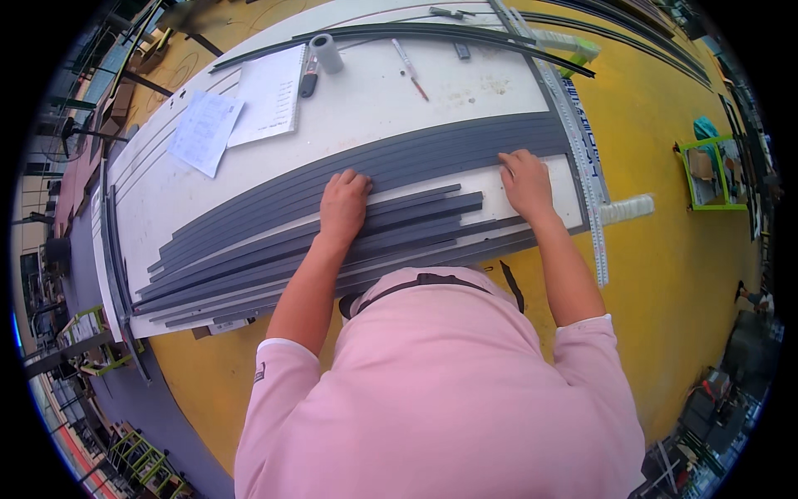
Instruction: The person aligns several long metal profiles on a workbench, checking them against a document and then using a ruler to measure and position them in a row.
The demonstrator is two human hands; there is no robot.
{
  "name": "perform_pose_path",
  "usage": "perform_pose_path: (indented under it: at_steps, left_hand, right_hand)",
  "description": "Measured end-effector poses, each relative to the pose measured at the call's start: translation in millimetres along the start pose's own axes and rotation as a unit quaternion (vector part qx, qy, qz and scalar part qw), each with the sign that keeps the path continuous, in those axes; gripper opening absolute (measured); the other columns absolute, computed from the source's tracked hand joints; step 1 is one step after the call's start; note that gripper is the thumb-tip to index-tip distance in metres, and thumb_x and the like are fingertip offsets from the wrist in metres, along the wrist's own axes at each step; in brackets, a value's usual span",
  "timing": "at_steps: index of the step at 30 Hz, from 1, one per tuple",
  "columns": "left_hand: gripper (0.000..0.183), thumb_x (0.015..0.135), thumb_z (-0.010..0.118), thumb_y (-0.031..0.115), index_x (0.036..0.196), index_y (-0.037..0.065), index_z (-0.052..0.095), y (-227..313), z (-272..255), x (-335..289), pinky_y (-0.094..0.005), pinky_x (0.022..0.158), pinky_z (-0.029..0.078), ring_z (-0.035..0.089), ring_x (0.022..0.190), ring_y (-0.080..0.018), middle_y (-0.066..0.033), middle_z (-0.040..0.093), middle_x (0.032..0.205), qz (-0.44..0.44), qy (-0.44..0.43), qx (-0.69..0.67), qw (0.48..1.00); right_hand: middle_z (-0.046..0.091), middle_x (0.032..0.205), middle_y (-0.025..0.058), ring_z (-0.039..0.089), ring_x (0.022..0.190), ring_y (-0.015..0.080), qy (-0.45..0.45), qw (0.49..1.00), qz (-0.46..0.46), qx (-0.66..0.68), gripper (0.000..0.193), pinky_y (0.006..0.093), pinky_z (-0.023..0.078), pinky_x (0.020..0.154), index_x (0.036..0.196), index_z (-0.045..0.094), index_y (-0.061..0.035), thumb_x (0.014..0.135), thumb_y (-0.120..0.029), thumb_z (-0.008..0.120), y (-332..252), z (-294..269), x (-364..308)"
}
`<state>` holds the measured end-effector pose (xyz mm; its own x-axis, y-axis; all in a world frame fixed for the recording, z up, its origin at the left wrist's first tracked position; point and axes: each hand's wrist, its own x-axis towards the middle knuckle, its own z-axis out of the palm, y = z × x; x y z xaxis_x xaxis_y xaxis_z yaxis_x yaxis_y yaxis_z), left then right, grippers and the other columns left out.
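Note:
Long dark grey profile strips lie edge to edge in a broad row across the white table. My left hand is closed, its curled fingers on the near edge of that row, around the middle. Further right, my right hand has its thumb and fingertips drawn together on the nearest strip, close to the row's right end. Between the row and my body is a looser bundle of grey strips, with uneven right ends. My left wrist passes over this bundle. The fingers' undersides are hidden.
A long ruler runs along the table's right edge. Toward the back lie a spiral notebook, a loose paper sheet, a utility knife, a grey roll and a pen. Black bars cross the far side.

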<state>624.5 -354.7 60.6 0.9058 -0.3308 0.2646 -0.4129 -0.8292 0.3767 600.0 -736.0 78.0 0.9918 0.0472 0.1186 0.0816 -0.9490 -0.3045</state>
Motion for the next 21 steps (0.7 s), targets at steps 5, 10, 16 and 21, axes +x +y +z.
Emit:
perform_pose_path:
  at_steps: [5, 10, 16, 21]
  left_hand:
    - [0.012, 0.095, 0.073, 0.016, 0.104, 0.01, 0.078, 4.9, -20.6, -13.6, -0.041, 0.088, 0.054, 0.066, 0.101, -0.0309, -0.0075, 0.072, 0.106, -0.045, 0.049, -0.088, 0.994]
    - [0.012, 0.095, 0.072, 0.016, 0.104, 0.011, 0.079, -23.7, -57.5, -55.5, -0.0433, 0.093, 0.05, 0.066, 0.107, -0.03, -0.0062, 0.073, 0.109, -0.08, -0.033, -0.033, 0.996]
    - [0.018, 0.096, 0.072, 0.02, 0.11, 0.013, 0.08, -53.3, -78.8, -80.2, -0.0426, 0.101, 0.043, 0.065, 0.114, -0.0275, -0.004, 0.074, 0.112, -0.129, -0.012, 0.036, 0.991]
    - [0.02, 0.095, 0.073, 0.021, 0.113, 0.014, 0.079, -53.2, -79.1, -77.4, -0.0422, 0.101, 0.042, 0.065, 0.112, -0.027, -0.0046, 0.073, 0.112, -0.129, -0.028, 0.03, 0.991]
  right_hand:
    - [0.07, 0.12, 0.0061, 0.064, 0.113, 0.029, -0.116, 0.97, -0.184, 0.106, 0.029, 0.0441, 0.049, 0.099, 0.126, 0.074, -0.0113, 0.097, -0.014, 0.068, -65.5, 1.1, 9.8]
    - [0.07, 0.115, 0.0077, 0.064, 0.112, 0.0311, -0.178, 0.97, -0.164, 0.034, 0.023, 0.0438, 0.05, 0.098, 0.119, 0.076, -0.012, 0.099, -0.013, 0.065, -69.7, 11.3, 17.1]
    - [0.069, 0.111, 0.0113, 0.063, 0.111, 0.0353, -0.111, 0.979, -0.063, 0.157, 0.017, 0.0452, 0.051, 0.096, 0.114, 0.075, -0.0097, 0.102, -0.014, 0.062, -58.8, 22.9, 10.3]
    - [0.068, 0.11, 0.0132, 0.064, 0.109, 0.0367, -0.112, 0.972, 0.015, 0.208, 0.017, 0.047, 0.052, 0.094, 0.115, 0.073, -0.0077, 0.103, -0.014, 0.062, -54.0, 13.9, 6.5]
